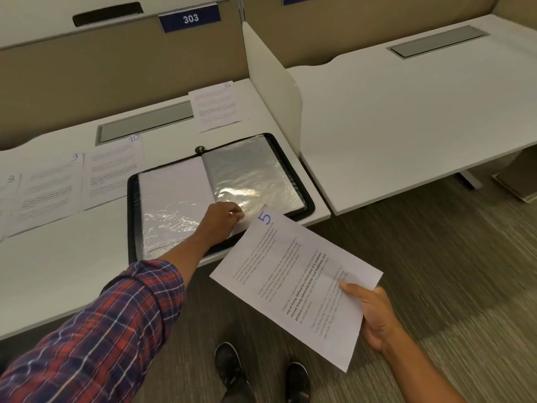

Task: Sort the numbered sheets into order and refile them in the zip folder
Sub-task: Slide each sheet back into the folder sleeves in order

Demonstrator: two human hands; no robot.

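On the counter [72, 271] the zip folder [132, 216] lies open. My left grip [222, 218] pinches a plastic sleeve [255, 175] by its corner and my right grip [374, 315] clamps sheet 5 [290, 274]. Sheet 6 [216, 109], sheet 9 [49, 187] and sheet 10 [113, 170] lie unfiled.

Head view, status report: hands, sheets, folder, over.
Left hand pinches plastic sleeve edge in open zip folder. Right hand holds sheet 5, unfiled. Sheet 6, sheet 9, sheet 10 lie on desk. Nothing blocks the sleeve.
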